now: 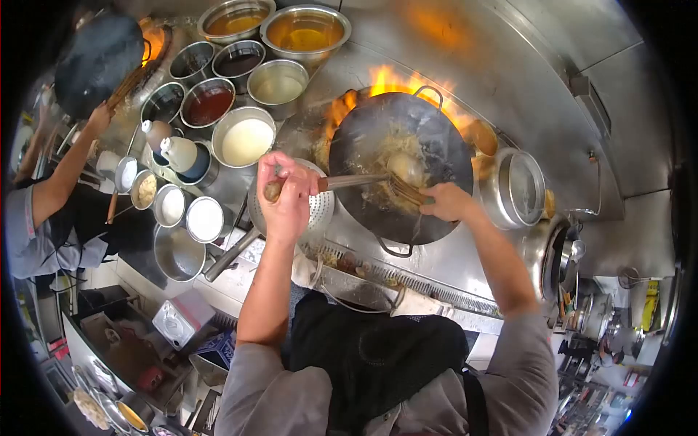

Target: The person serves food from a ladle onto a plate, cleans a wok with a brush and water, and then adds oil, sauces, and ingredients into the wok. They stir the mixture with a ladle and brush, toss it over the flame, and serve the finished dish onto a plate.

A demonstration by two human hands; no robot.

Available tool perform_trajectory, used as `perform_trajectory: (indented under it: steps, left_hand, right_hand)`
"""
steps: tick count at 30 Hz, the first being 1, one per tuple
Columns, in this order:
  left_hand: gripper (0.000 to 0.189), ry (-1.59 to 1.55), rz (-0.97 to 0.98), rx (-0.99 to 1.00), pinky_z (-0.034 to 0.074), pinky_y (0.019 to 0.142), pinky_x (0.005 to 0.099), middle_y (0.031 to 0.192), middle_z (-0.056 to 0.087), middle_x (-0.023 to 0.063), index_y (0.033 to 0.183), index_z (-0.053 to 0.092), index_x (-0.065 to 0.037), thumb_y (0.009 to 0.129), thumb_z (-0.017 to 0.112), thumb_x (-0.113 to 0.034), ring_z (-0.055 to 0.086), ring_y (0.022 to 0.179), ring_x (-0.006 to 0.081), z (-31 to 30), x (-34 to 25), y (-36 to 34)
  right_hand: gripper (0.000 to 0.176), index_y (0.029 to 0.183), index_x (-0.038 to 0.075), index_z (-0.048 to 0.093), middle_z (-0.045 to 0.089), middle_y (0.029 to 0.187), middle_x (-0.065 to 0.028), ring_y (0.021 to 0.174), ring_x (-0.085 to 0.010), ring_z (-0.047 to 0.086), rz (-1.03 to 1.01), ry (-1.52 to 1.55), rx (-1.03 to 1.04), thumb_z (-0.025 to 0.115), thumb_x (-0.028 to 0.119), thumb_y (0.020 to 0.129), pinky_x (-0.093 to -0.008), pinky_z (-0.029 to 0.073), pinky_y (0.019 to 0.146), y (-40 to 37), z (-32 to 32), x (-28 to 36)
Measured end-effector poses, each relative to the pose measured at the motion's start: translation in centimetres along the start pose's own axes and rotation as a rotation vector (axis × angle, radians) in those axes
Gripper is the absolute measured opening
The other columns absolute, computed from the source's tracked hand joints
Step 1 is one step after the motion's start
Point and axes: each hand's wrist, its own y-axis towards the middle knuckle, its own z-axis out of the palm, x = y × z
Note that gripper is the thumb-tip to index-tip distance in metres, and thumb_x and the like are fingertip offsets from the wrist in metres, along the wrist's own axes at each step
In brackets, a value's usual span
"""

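Note:
A black wok [363, 211] sits over tall flames, with pale, stringy food [396, 142] inside. My left hand [285, 190] is closed round the wooden-ended handle of a metal ladle [404, 168], whose bowl rests in the food. From the right, my right hand [443, 202] pinches a bundle of thin brown sticks, which look like chopsticks [407, 192], with their far ends in the wok beside the ladle bowl. Under my left wrist lies a perforated metal strainer [320, 207] with a long handle.
Metal bowls of sauces [208, 103] and oil [305, 33] stand at the upper left, with squeeze bottles [179, 154] and seasoning bowls [205, 219] below. A lidded pot [520, 189] is right of the wok. At far left a co-worker's arm [69, 163] reaches toward another wok [99, 65].

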Motion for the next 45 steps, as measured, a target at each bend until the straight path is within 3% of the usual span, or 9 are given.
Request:
perform_trajectory:
  steps: [12, 16, 19, 26, 31, 34, 37, 42, 45]
  left_hand:
    - [0.028, 1.76, 0.085, 0.531, 0.053, 0.064, 0.0407, 0.093, 0.064, 0.0064, 0.102, 0.063, -0.012, 0.078, 0.075, -0.019, 0.067, 0.073, 0.0309, 1.8, -6.6, -5.6]
    - [0.027, 2.05, -0.055, 0.711, 0.054, 0.062, 0.0399, 0.089, 0.066, 0.0103, 0.107, 0.056, -0.013, 0.087, 0.068, -0.027, 0.069, 0.073, 0.0304, 0.3, -5.3, -7.0]
    - [0.027, 1.624, -0.105, 0.394, 0.053, 0.058, 0.0372, 0.082, 0.067, 0.0109, 0.106, 0.056, -0.008, 0.092, 0.066, -0.029, 0.068, 0.069, 0.0253, -5.2, -2.1, -8.9]
    - [0.035, 0.048, -1.26, -0.089, 0.038, 0.046, 0.0226, 0.076, 0.053, 0.0041, 0.106, 0.054, -0.004, 0.103, 0.048, -0.039, 0.045, 0.052, 0.0116, -5.9, 1.0, -13.6]
    - [0.035, -0.005, -1.185, 0.041, 0.036, 0.046, 0.0202, 0.078, 0.052, 0.0027, 0.113, 0.053, -0.003, 0.1, 0.055, -0.035, 0.047, 0.059, 0.0096, -5.9, 1.1, -15.3]
    - [0.037, 1.391, -0.22, 0.424, 0.051, 0.062, 0.0426, 0.089, 0.064, 0.0162, 0.111, 0.051, -0.001, 0.088, 0.069, -0.023, 0.064, 0.068, 0.031, -7.0, 3.1, -16.5]
    - [0.032, 1.787, -0.315, 0.408, 0.051, 0.068, 0.0514, 0.09, 0.064, 0.0232, 0.107, 0.051, -0.004, 0.088, 0.068, -0.023, 0.065, 0.08, 0.0452, -7.0, 1.9, -13.8]
    - [0.027, 0.511, -1.183, 0.263, 0.036, 0.046, 0.021, 0.072, 0.051, -0.0032, 0.112, 0.052, -0.009, 0.092, 0.066, -0.019, 0.047, 0.055, 0.0062, -8.5, 2.3, -10.9]
    - [0.027, 0.663, -1.028, 0.38, 0.035, 0.045, 0.022, 0.073, 0.05, -0.0022, 0.114, 0.05, -0.009, 0.092, 0.065, -0.015, 0.047, 0.054, 0.0069, -2.7, 2.9, -12.2]
  right_hand:
    - [0.063, 0.147, 0.022, 0.044, 0.051, 0.136, -0.0304, 0.106, -0.0436, 0.063, 0.153, 1.062, -0.004, 0.063, 0.041, 0.09, -0.0453, 0.053, 0.091, -0.8, 11.1, -0.9]
    - [0.061, 0.146, 0.025, 0.044, 0.063, 0.112, -0.0265, 0.096, -0.0439, 0.065, 0.115, 0.033, -0.502, 0.064, 0.04, 0.09, -0.0502, 0.051, 0.086, 0.9, 9.2, -6.8]
    - [0.06, 0.146, 0.027, 0.041, 0.06, 0.118, -0.0267, 0.095, -0.0441, 0.065, 0.445, 0.306, -0.982, 0.062, 0.039, 0.092, -0.0512, 0.052, 0.084, 1.0, 8.6, -5.0]
    - [0.064, 0.146, 0.03, 0.037, 0.062, 0.109, -0.0236, 0.081, -0.0401, 0.068, -0.288, -0.013, -0.612, 0.061, 0.046, 0.089, -0.0533, 0.056, 0.069, -2.9, 15.1, 3.0]
    - [0.058, 0.144, 0.024, 0.041, 0.062, 0.111, -0.0205, 0.087, -0.0414, 0.067, 0.296, 0.031, -0.68, 0.06, 0.04, 0.092, -0.0507, 0.055, 0.077, 0.7, 11.9, -3.2]
    - [0.065, 0.149, 0.033, 0.033, 0.066, 0.106, -0.0236, 0.098, -0.0399, 0.066, 0.319, 0.056, -0.565, 0.061, 0.043, 0.091, -0.0489, 0.053, 0.088, 0.8, 8.5, -10.0]
    - [0.067, 0.144, 0.011, 0.046, 0.063, 0.124, -0.0238, 0.107, -0.0326, 0.066, 0.076, 0.386, -1.224, 0.07, 0.04, 0.088, -0.0419, 0.051, 0.093, -1.0, 5.3, -13.8]
    - [0.066, 0.142, 0.004, 0.047, 0.07, 0.112, -0.0154, 0.09, -0.0214, 0.065, 0.22, 0.979, -1.514, 0.07, 0.037, 0.09, -0.0323, 0.051, 0.084, -14.6, -4.6, -10.7]
    - [0.061, 0.138, 0.007, 0.053, 0.07, 0.108, -0.0136, 0.098, -0.0247, 0.066, 0.175, 0.595, -1.899, 0.072, 0.037, 0.087, -0.0378, 0.051, 0.086, -12.2, -0.3, -15.8]
